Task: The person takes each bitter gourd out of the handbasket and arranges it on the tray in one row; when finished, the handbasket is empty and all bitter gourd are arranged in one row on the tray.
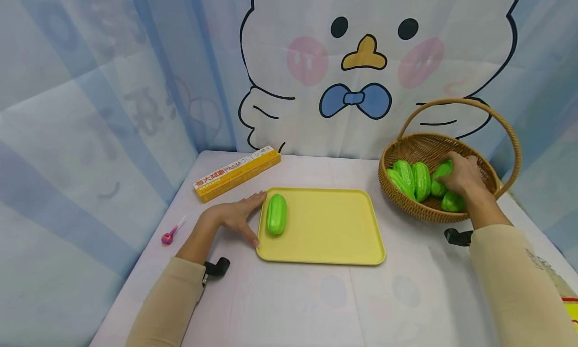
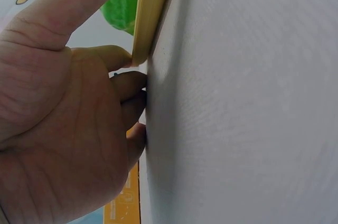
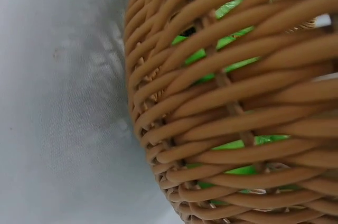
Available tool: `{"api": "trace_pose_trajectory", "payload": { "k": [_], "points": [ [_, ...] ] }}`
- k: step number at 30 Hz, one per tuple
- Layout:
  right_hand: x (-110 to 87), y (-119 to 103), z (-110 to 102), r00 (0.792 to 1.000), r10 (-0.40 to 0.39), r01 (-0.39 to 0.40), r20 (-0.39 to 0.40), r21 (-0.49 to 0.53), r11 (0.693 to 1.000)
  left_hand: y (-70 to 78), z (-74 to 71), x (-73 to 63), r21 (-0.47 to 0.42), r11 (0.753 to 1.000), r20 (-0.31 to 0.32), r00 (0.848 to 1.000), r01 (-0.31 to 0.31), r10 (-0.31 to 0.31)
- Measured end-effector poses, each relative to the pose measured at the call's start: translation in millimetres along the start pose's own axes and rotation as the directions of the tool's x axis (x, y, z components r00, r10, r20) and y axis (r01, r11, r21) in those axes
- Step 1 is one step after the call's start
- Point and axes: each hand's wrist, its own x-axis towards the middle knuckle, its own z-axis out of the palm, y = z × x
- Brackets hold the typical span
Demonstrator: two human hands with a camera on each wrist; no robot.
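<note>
At the tray's left edge, my left hand (image 1: 232, 217) spreads its thumb and fingers along the rim of the yellow tray (image 1: 329, 226). The left wrist view shows a fingertip (image 2: 122, 59) right at the rim, with other fingers lower at the table. One plump, ridged green cucumber (image 1: 277, 214) lies upright in the tray's left part. Reaching into the wicker basket (image 1: 424, 214), my right hand (image 1: 465, 174) pinches a green cucumber (image 1: 441, 170). Several more green cucumbers (image 1: 422, 181) lie around it. Only the woven outside of the basket (image 3: 237, 97) fills the right wrist view, hiding that hand.
A yellow and white pasta box (image 1: 237, 174) lies slanted behind my left hand. Left of that forearm is a pink wrapped lollipop (image 1: 169, 235). The basket's tall handle (image 1: 515, 136) arches over it. Printed curtains (image 1: 316, 131) stand along the table's back and sides.
</note>
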Motion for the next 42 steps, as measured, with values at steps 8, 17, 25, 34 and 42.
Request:
{"api": "trace_pose_trajectory", "payload": {
  "k": [8, 17, 25, 34, 42],
  "points": [
    [2.1, -2, -2, 0.998, -0.033, 0.033, -0.048, 0.014, 0.999, 0.2, -0.2, -0.5, -0.005, 1.000, 0.002, 1.000, -0.001, 0.001],
    [-0.7, -12, -7, 0.996, 0.004, 0.005, -0.086, 0.099, 0.995, -0.6, 0.0, 0.4, -0.003, 1.000, 0.000, 1.000, 0.001, -0.001],
    [-6.4, -26, -15, 0.991, -0.078, 0.094, -0.111, 0.157, 0.983, -1.1, -1.1, 1.1, -0.003, 1.000, -0.001, 1.000, -0.015, 0.015],
    [-26.2, -59, -24, 0.984, -0.171, 0.179, -0.053, 0.268, 0.947, -2.6, -0.4, 1.3, -0.003, 1.000, -0.002, 1.000, -0.012, 0.012],
    [-44.2, -84, -21, 0.972, -0.226, 0.237, -0.072, 0.302, 0.924, -1.7, -0.4, 0.8, -0.009, 1.000, 0.004, 1.000, -0.009, 0.009]
  ]
}}
